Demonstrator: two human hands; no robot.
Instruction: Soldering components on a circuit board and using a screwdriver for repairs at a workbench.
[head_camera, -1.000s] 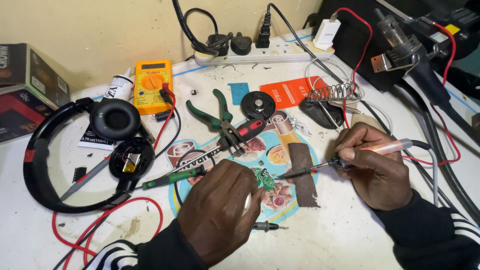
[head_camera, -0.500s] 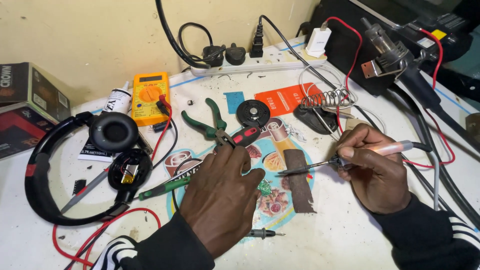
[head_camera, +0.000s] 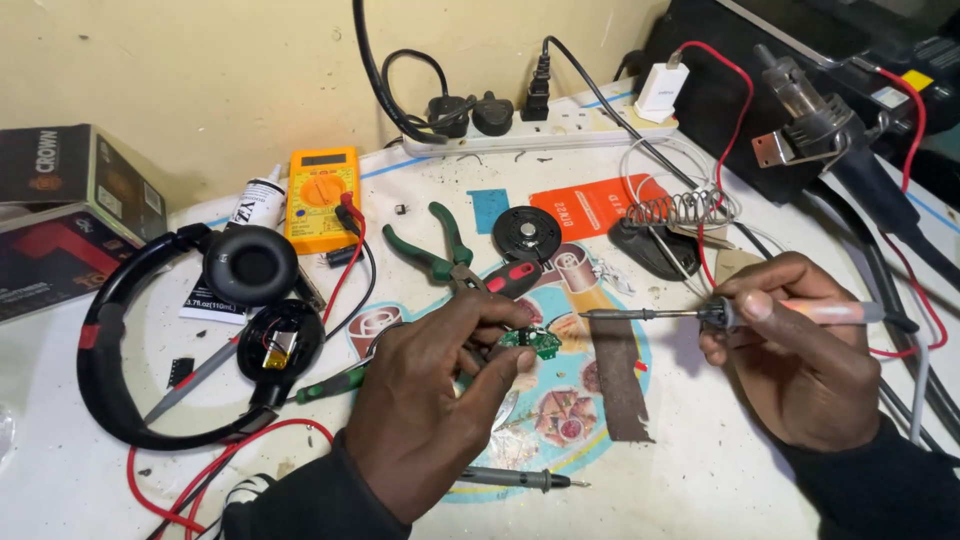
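My left hand (head_camera: 430, 395) pinches a small green circuit board (head_camera: 530, 341) between thumb and fingers, lifted slightly over the white table (head_camera: 700, 480). My right hand (head_camera: 790, 350) grips a soldering iron (head_camera: 650, 315) like a pen, its metal tip pointing left and ending a short way right of the board, not touching it. Black headphones (head_camera: 130, 330) with one opened ear cup (head_camera: 278, 345) lie left of my left hand.
A yellow multimeter (head_camera: 322, 198), green-handled pliers (head_camera: 435, 250), a round speaker driver (head_camera: 527, 233), a coiled iron stand (head_camera: 675, 215), a white power strip (head_camera: 530, 128), a hot air wand (head_camera: 840, 150), red wires and a loose probe (head_camera: 520, 479) crowd the table. Boxes (head_camera: 60, 210) stand far left.
My left hand has lifted and turned, so the green circuit board now shows between its fingers. The soldering iron tip has drawn back to the right of the board.
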